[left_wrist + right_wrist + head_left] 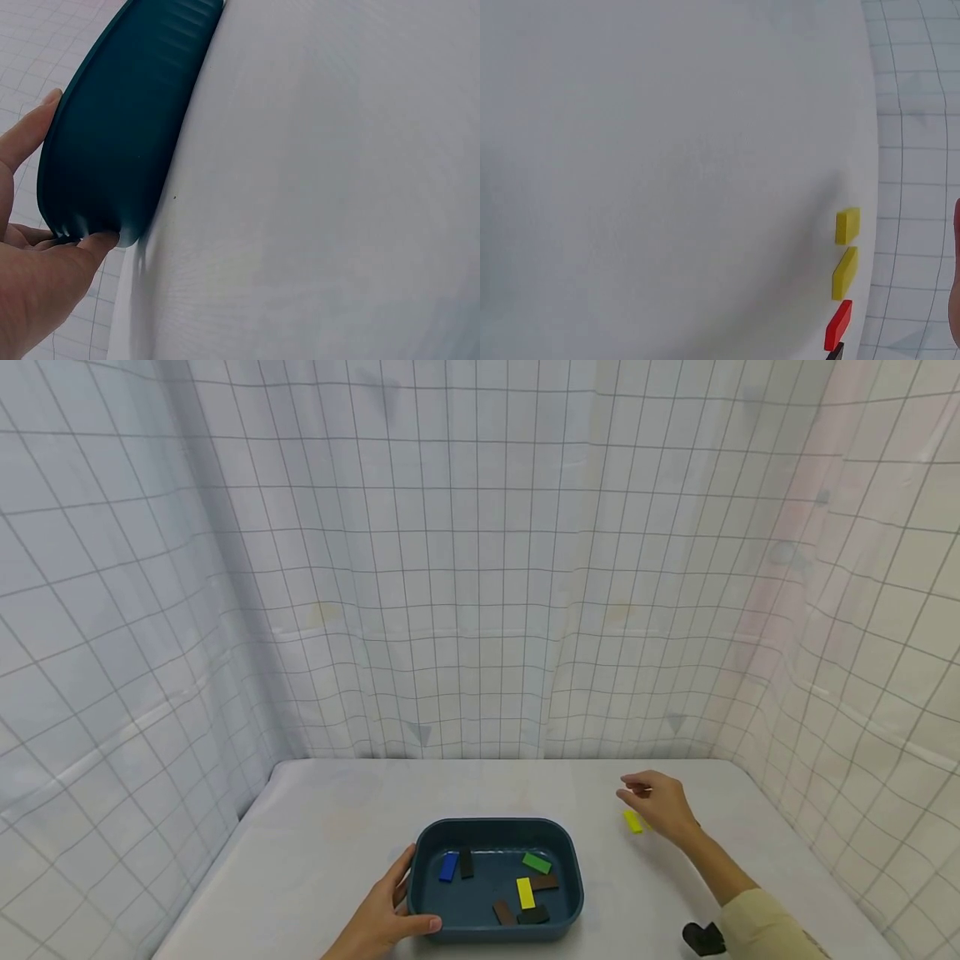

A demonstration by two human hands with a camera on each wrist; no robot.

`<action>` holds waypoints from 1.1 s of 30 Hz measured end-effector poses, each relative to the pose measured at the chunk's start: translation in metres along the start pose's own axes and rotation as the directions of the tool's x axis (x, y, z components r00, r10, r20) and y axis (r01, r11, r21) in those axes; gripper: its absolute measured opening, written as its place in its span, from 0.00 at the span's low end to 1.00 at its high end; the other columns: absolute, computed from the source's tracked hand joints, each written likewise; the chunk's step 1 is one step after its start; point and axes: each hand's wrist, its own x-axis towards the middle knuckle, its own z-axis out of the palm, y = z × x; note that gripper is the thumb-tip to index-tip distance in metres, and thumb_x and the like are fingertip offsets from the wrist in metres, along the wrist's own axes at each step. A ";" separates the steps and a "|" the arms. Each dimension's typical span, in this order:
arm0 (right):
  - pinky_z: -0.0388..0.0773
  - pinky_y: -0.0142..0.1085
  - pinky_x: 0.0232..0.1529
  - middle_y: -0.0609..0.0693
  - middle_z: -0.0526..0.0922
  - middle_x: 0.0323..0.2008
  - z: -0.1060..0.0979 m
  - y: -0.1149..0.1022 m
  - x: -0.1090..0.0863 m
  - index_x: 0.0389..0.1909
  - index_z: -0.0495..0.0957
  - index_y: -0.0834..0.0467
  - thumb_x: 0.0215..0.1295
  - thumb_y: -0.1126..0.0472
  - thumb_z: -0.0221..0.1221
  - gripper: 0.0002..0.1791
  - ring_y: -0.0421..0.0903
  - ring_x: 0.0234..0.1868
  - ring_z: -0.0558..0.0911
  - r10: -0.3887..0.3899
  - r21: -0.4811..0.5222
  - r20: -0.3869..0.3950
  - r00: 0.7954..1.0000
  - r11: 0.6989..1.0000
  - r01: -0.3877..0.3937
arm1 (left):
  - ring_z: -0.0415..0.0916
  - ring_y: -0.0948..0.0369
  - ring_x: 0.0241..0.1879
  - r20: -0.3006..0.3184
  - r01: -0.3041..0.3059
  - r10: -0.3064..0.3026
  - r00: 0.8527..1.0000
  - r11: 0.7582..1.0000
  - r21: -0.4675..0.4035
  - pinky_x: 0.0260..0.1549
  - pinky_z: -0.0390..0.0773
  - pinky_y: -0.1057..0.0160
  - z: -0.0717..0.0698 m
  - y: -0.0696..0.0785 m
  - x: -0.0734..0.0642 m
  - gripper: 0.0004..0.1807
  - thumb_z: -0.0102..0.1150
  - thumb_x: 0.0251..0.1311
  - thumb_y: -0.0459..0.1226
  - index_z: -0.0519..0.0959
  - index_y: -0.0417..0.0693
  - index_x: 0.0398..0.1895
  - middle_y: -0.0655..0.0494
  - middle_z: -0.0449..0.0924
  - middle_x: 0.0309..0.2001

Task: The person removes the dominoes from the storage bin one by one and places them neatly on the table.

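Note:
A dark teal rectangular tub (495, 935) stands on the white table near its front. My left hand (382, 910) grips its left end, the thumb at the front corner and the fingers along the outer side; the left wrist view shows this hand (45, 277) around the tub's (112, 135) end. Over the table to the right hovers my right hand (660, 806), fingers loosely bent, with nothing visible in them. Just beneath it lies a yellow block (633, 822). The right wrist view shows two yellow blocks (847, 226) and a red block (838, 325) in a row.
Inside the tub lie a blue block (448, 867), a green block (537, 863), a yellow block (526, 893) and several brown and black ones. A black object (703, 939) of unclear kind is beside the right sleeve. Gridded white curtains (480, 610) enclose the table.

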 end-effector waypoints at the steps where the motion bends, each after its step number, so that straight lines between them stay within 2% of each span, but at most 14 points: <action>1: 0.85 0.34 0.41 0.52 0.86 0.38 0.001 -0.002 0.001 0.45 0.87 0.66 0.62 0.66 0.73 0.12 0.50 0.38 0.85 -0.011 0.003 0.003 1.000 1.000 0.011 | 0.44 0.31 0.76 0.002 -0.001 0.001 1.000 1.000 -0.003 0.63 0.73 0.43 0.000 0.000 0.000 0.60 0.74 0.61 0.38 0.38 0.34 0.83 0.28 0.36 0.80; 6: 0.86 0.35 0.42 0.52 0.86 0.37 0.008 -0.016 0.003 0.44 0.88 0.65 0.60 0.67 0.74 0.12 0.48 0.37 0.85 -0.076 0.019 0.007 0.997 0.997 0.076 | 0.44 0.31 0.76 0.013 -0.012 0.012 1.000 1.000 -0.009 0.62 0.73 0.44 -0.001 0.000 -0.001 0.60 0.73 0.62 0.38 0.38 0.34 0.83 0.28 0.35 0.80; 11: 0.87 0.36 0.41 0.53 0.88 0.38 0.015 -0.033 0.006 0.43 0.88 0.63 0.58 0.69 0.74 0.12 0.47 0.36 0.84 -0.171 0.036 -0.005 0.985 0.985 0.171 | 0.43 0.30 0.76 0.025 -0.017 0.017 1.000 1.000 -0.021 0.62 0.73 0.44 -0.001 0.000 -0.001 0.60 0.73 0.62 0.38 0.37 0.34 0.83 0.28 0.34 0.80; 16: 0.86 0.35 0.42 0.49 0.88 0.39 0.026 -0.054 0.010 0.44 0.88 0.61 0.58 0.68 0.75 0.12 0.43 0.36 0.84 -0.228 0.070 0.019 0.973 0.971 0.227 | 0.43 0.31 0.76 0.024 -0.021 0.021 0.999 1.000 -0.019 0.63 0.73 0.44 -0.001 0.000 -0.001 0.60 0.73 0.62 0.38 0.37 0.34 0.83 0.28 0.35 0.80; 22: 0.85 0.32 0.43 0.46 0.88 0.41 0.041 -0.083 0.011 0.45 0.89 0.60 0.61 0.65 0.74 0.12 0.40 0.37 0.85 -0.313 0.099 0.076 0.947 0.947 0.305 | 0.42 0.31 0.77 0.026 -0.020 0.021 0.999 1.000 -0.019 0.64 0.71 0.44 -0.001 0.001 0.000 0.60 0.73 0.62 0.38 0.38 0.34 0.83 0.29 0.35 0.80; 30: 0.85 0.33 0.44 0.45 0.87 0.42 0.063 -0.110 0.010 0.47 0.89 0.59 0.63 0.64 0.73 0.12 0.49 0.39 0.87 -0.385 0.187 0.161 0.909 0.916 0.355 | 0.45 0.32 0.76 0.008 -0.043 0.042 0.999 0.998 0.038 0.65 0.69 0.45 -0.001 0.000 -0.001 0.60 0.74 0.61 0.39 0.39 0.33 0.83 0.29 0.38 0.80; 33: 0.86 0.34 0.44 0.44 0.86 0.42 0.071 -0.117 0.008 0.47 0.88 0.58 0.63 0.63 0.72 0.12 0.50 0.39 0.87 -0.403 0.216 0.181 0.897 0.906 0.364 | 0.45 0.32 0.76 0.004 -0.045 0.045 0.999 0.998 0.044 0.65 0.69 0.44 -0.001 0.000 -0.001 0.60 0.74 0.60 0.39 0.40 0.33 0.83 0.29 0.38 0.80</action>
